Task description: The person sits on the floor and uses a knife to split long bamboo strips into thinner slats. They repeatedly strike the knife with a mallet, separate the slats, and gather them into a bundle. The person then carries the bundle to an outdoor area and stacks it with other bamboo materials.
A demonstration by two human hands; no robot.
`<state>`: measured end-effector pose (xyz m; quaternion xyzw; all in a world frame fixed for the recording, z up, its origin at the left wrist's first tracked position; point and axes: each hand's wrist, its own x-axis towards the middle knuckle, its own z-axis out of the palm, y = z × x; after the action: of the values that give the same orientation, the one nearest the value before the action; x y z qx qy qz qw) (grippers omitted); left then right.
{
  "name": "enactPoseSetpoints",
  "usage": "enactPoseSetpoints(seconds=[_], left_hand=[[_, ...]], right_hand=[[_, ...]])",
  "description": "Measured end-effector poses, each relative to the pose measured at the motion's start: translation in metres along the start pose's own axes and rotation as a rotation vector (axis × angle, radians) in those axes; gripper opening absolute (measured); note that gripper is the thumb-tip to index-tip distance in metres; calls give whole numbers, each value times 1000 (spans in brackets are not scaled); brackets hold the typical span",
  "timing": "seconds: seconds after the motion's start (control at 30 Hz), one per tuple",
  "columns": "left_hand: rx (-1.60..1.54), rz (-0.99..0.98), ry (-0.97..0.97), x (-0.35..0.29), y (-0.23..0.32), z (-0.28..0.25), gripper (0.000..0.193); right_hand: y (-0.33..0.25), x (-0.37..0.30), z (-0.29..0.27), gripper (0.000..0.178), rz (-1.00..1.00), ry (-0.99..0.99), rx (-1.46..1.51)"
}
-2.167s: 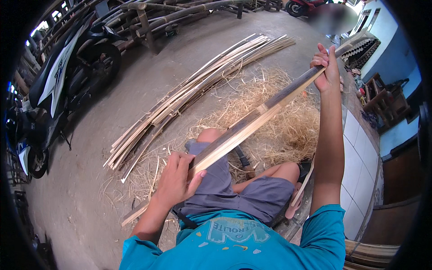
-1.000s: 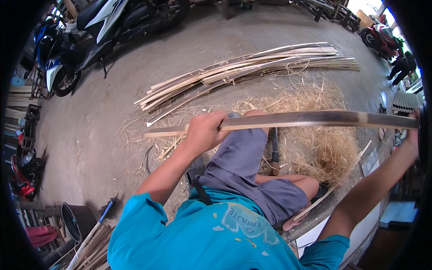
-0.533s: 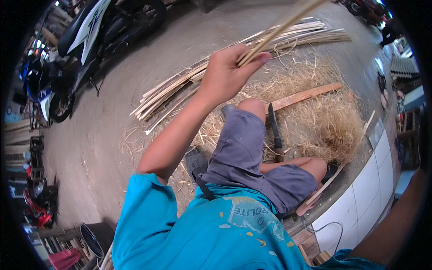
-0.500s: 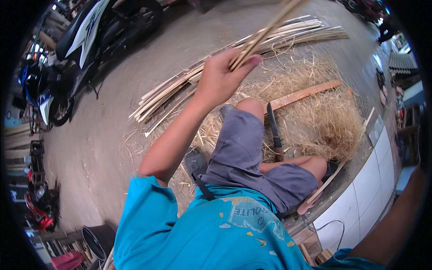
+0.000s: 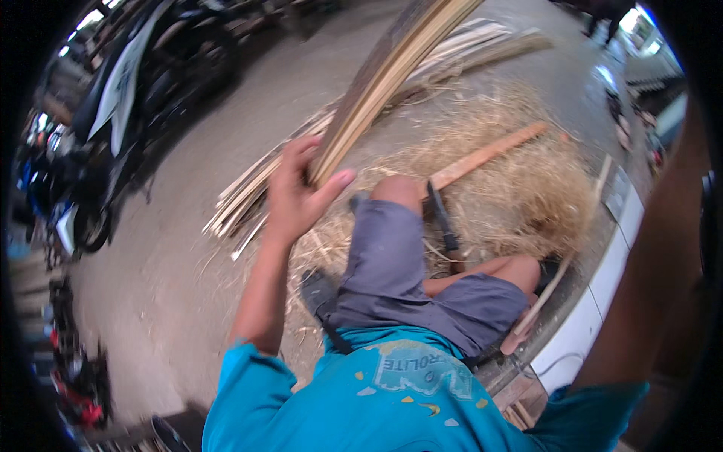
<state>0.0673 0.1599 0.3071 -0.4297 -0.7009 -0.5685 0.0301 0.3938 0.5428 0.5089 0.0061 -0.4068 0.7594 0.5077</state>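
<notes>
A bundle of thin pale bamboo strips (image 5: 384, 83), dark along one side, slants up past the upper edge of the picture. My left hand (image 5: 294, 192) is around its lower end, fingers on one side and thumb stretched out on the other. My right forearm rises along the right rim, and the hand itself is out of sight. Beside my bent knee lies a knife (image 5: 441, 215) with a dark blade, its handle end near my leg. A flat reddish-brown wooden slat (image 5: 493, 154) extends from beside the knee over the curly shavings (image 5: 553, 188).
More long strips (image 5: 241, 196) lie on the concrete floor (image 5: 151, 301) beyond my knees. Motorcycles stand at left, one with a white panel (image 5: 120, 83). White tiles (image 5: 580, 324) edge the right side, where a single pale strip (image 5: 557, 279) leans near my foot.
My left hand has come lower and to the left. The strips in it now appear as a wider, closer bundle. My right forearm has risen along the right rim.
</notes>
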Motion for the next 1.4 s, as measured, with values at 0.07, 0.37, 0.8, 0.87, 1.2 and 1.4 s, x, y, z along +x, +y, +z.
enactPoseSetpoints(seconds=[0.07,0.37,0.8,0.87,1.2,1.4], left_hand=[[107,88,-155,-2,-10,-8,37],[-466,-755,-866,-87,15,-28,21],[-133,-720,-1247,-182,-7,47,31],[-169,-930,-1247,-172,6,49,29],[31,-749,-1049,-149,-8,63,36],[401,-512,-862,-143,5,60,36]], right_hand=[[-2,4,21,42,16,-49,67],[82,13,-47,48,177,-107,500],[315,-256,-242,69,664,1006,106],[308,-260,-194,71,644,974,283],[317,-211,-201,38,464,720,316],[342,-207,-196,46,613,986,25]])
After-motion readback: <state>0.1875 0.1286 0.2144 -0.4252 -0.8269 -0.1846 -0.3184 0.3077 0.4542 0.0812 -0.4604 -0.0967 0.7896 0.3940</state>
